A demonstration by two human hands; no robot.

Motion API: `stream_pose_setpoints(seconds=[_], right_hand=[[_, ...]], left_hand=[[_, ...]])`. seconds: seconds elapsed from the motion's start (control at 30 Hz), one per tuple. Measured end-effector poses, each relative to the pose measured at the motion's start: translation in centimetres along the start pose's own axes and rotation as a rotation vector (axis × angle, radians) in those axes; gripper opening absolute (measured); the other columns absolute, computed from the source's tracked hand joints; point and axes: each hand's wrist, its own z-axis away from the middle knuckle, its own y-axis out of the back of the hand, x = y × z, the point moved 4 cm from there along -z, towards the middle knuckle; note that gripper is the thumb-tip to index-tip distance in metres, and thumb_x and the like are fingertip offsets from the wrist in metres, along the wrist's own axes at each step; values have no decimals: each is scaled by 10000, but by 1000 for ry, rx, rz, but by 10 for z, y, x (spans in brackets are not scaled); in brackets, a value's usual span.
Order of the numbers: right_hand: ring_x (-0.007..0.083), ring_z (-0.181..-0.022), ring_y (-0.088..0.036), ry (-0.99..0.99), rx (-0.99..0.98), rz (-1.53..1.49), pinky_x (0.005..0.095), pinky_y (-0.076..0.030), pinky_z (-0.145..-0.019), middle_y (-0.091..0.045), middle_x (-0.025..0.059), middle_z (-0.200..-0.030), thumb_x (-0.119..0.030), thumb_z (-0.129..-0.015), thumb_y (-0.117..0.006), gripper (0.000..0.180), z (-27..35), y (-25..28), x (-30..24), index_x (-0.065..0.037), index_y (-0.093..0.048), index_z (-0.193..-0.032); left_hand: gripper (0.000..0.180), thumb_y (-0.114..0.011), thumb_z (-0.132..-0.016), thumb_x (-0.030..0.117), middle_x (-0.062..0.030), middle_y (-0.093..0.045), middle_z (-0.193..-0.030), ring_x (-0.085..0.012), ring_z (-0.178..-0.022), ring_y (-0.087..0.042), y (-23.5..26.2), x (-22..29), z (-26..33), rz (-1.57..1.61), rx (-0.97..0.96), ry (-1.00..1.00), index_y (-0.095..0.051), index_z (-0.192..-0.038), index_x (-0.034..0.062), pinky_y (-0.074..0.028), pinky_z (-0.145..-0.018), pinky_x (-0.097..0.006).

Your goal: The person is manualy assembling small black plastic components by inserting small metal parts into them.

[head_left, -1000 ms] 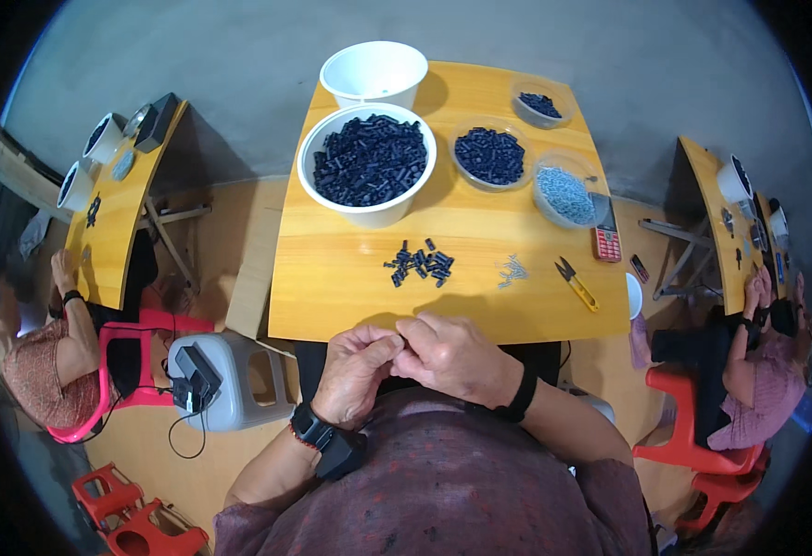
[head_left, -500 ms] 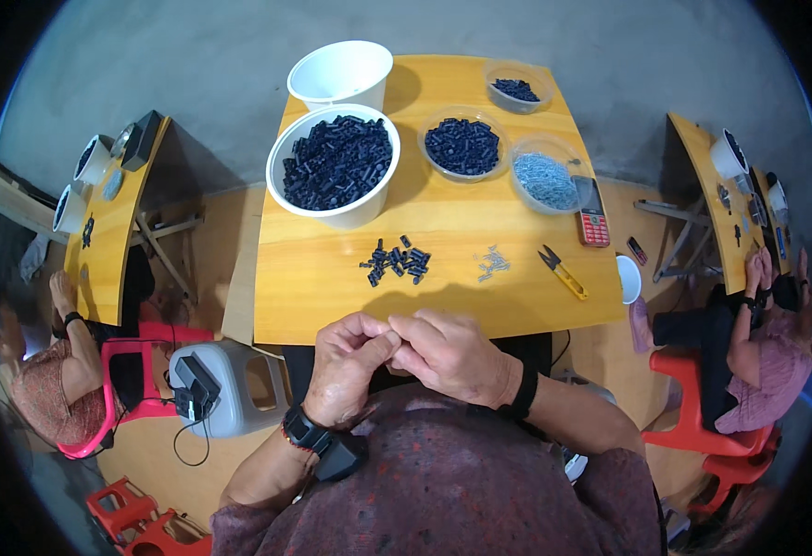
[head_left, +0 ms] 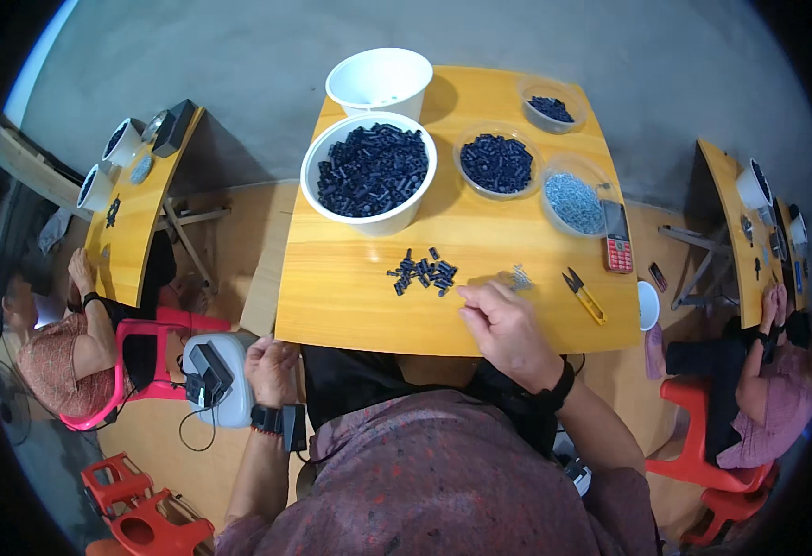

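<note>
My left hand (head_left: 272, 369) is down at the table's near left corner, its fingers curled; whether anything is in them is hidden. Over the front of the table, my right hand (head_left: 506, 329) has its thumb and fingers drawn together, and I cannot make out anything between them. Just beyond its fingertips lies a loose pile of small black plastic pieces (head_left: 422, 272). A little heap of small silvery metal pins or screws (head_left: 520, 278) lies beside that hand, partly covered by it. To the right rest yellow-handled thread snips (head_left: 586, 297), blades pointing away.
On the wooden table (head_left: 350, 306) stand a white bucket of black pieces (head_left: 372, 171), another white bucket (head_left: 380, 82), clear bowls of black pieces (head_left: 496, 165) and metal pieces (head_left: 574, 202), and a red phone (head_left: 617, 243). People sit at side tables. A grey stool (head_left: 230, 375) stands left.
My hands were together in front of me and have parted. The left went down and left to the table's corner; the right moved over the table beside the piles. The view has shifted slightly.
</note>
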Motion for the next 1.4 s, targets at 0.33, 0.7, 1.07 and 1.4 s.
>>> stream_pose_setpoints(seconds=[0.33,0.7,1.07,1.4], right_hand=[[223,-732,-662,-1,-39,-9,320,-506,-607,-662,113,-849,-27,-883,-648,142,-4,-31,6,12,-641,-1020],[130,-711,-649,-537,26,-1046,228,-508,-611,-689,98,-885,-45,-946,-599,102,13,-40,-13,2,-643,-1025],[244,-773,-654,-166,5,-135,340,-512,-671,-643,120,-856,-72,-921,-595,124,37,6,0,19,-651,-983],[302,-794,-626,-102,130,262,348,-496,-681,-606,139,-855,12,-843,-630,79,28,43,39,-15,-669,-906]], left_hand=[[270,-636,-906,28,-63,-576,-1029,-134,-810,-607,8,-1,-15,-70,134,-59,-507,-1143,10,-532,-719,-277],[238,-722,-812,-25,-71,-647,-861,-147,-802,-621,-162,54,104,-404,-655,-544,-659,-1039,3,-511,-735,-278],[117,-678,-877,-2,-93,-656,-973,-143,-867,-627,-178,38,118,-378,-839,-420,-630,-984,-5,-509,-770,-272],[105,-635,-917,19,-30,-610,-839,-96,-723,-606,-167,21,102,-393,-611,-194,-593,-1009,-8,-526,-687,-244]])
